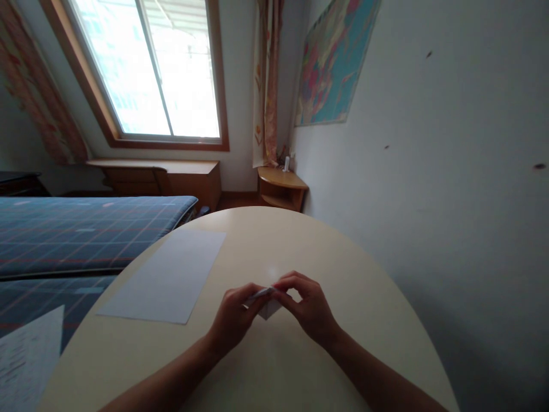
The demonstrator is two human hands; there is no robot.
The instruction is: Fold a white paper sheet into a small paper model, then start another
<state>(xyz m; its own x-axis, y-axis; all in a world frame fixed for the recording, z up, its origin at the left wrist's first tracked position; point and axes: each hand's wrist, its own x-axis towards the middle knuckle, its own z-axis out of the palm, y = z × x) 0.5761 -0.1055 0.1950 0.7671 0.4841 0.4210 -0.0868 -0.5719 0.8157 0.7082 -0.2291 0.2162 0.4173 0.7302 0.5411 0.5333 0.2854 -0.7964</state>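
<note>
Folded paper (267,311), lower centre of the frame: your left hand (233,312) and right hand (309,302) hold it, fingers clamped on its upper part. White sheet (171,280), left of centre, flat on the round table (364,320).

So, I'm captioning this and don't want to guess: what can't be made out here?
All in the head view:
- Folded paper: full shape, partly hidden by the left hand and right hand.
- Marked sheet: marks too blurred to read; the picture's left and bottom edges cut it off.
- Window: outside scene washed out by glare.
</note>
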